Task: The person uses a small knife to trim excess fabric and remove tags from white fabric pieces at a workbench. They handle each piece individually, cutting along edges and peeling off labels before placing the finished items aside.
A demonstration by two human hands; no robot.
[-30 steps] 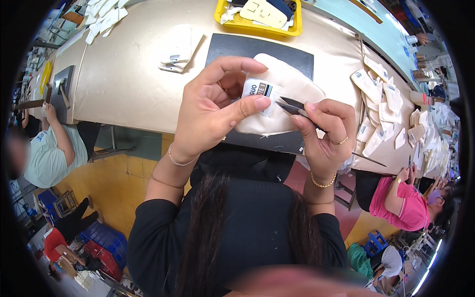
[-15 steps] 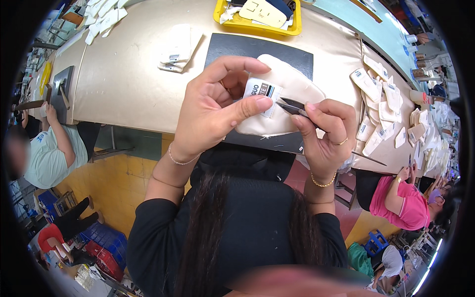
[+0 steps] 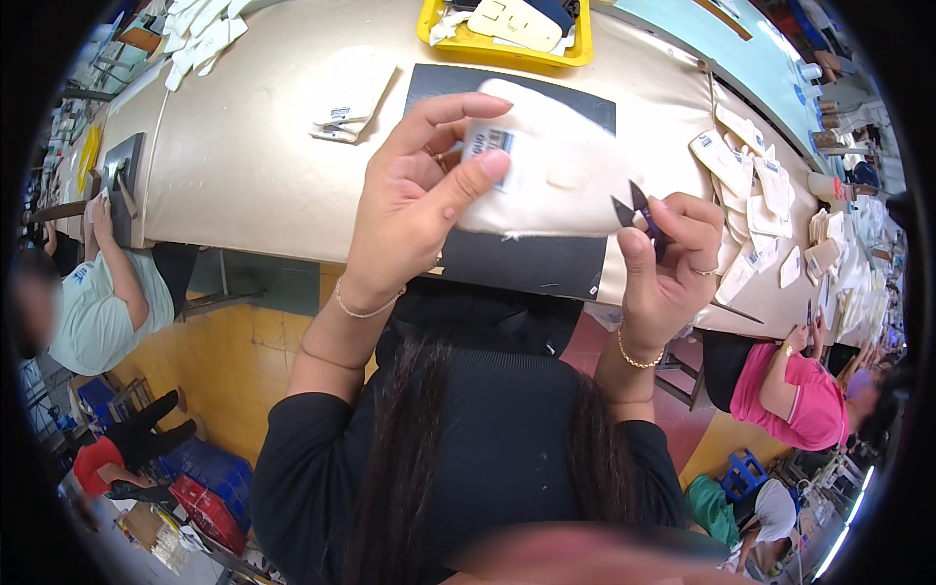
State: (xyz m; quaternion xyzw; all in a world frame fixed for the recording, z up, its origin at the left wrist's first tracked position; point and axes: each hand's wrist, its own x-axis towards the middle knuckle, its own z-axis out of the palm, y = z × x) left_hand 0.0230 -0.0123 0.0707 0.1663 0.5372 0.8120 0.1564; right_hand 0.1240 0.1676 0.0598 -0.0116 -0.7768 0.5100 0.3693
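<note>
Between the thumb and fingers of my left hand [image 3: 414,210] is a cream padded fabric piece [image 3: 561,161], held up over a dark mat [image 3: 526,271]. A small white label [image 3: 508,175] with dark print sits on the fabric beside my thumb. My right hand [image 3: 673,263] grips a pair of dark thread snips [image 3: 643,210]. Their blades are spread and point up, just off the right edge of the fabric piece. My left fingertips are partly hidden behind the fabric.
Loose cream pieces [image 3: 756,210] lie piled at the right; a small stack [image 3: 351,93] sits left of the mat. At the far side stands a yellow tray [image 3: 507,55]. People work nearby, one in pale green [image 3: 102,312] at the left, another in pink [image 3: 785,395] at the right.
The snips have drawn away from the label to the right, and their blades have spread. My left hand has shifted the fabric piece slightly up and left, turning it.
</note>
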